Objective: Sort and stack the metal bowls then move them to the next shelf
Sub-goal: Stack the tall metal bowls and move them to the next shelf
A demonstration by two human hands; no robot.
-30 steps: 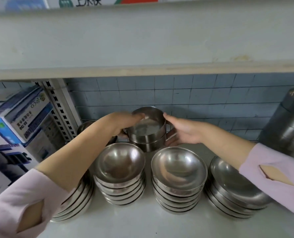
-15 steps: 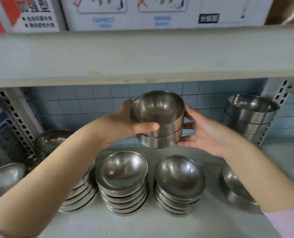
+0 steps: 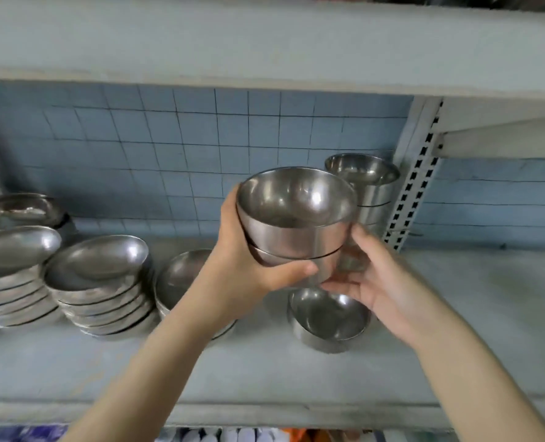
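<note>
The person's left hand (image 3: pixel 248 269) grips the nested bowls (image 3: pixel 296 218) from the left, thumb laid across the front of the lower one. The right hand (image 3: pixel 389 291) cups them from below and the right, fingers curled under the base. The pair (two deep steel bowls, one seated inside the other) is held in the air above the shelf (image 3: pixel 471 314), mouth up and tipped a little toward the person, its axis close to upright. Just beneath sits a single deep bowl (image 3: pixel 328 317), mouth up. Behind, a tall stack (image 3: pixel 370 186) stands beside the perforated upright (image 3: pixel 414 183). To the left, stacks of shallow bowls (image 3: pixel 99 282) line the shelf before the blue tiled wall (image 3: pixel 201 138).
</note>
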